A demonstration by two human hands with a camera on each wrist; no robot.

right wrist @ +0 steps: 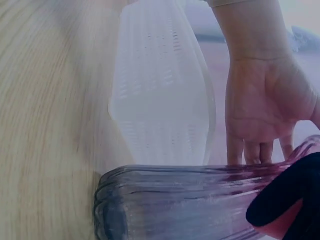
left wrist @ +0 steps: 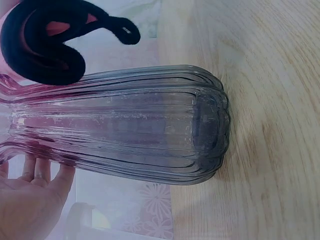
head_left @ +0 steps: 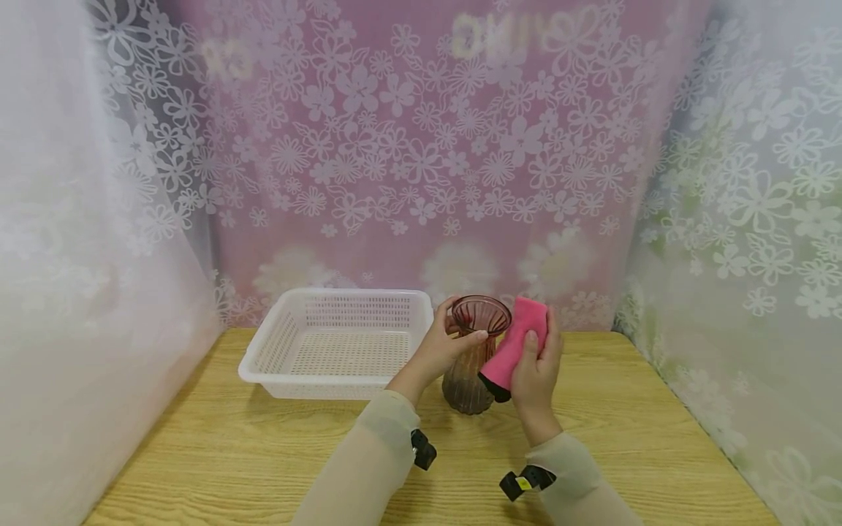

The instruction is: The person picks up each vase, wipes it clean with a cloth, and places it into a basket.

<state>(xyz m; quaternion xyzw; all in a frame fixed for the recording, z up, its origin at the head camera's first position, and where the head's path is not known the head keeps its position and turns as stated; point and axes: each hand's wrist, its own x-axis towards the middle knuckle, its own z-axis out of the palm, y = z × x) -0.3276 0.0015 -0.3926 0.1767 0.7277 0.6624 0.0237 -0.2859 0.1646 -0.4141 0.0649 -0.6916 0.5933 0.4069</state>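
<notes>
A ribbed glass vase, pinkish at its flared rim and grey toward the base, stands upright on the table. My left hand grips it round the neck from the left, thumb in front and fingers behind. In the left wrist view, those fingers lie against the side of the vase. My right hand holds a folded pink cloth with a black edge, close beside the vase on the right. The cloth's rolled black edge ends in a small loop in the left wrist view.
A white perforated plastic basket stands to the left of the vase on the wood-grain table. Flower-patterned curtains hang behind the table and along both sides.
</notes>
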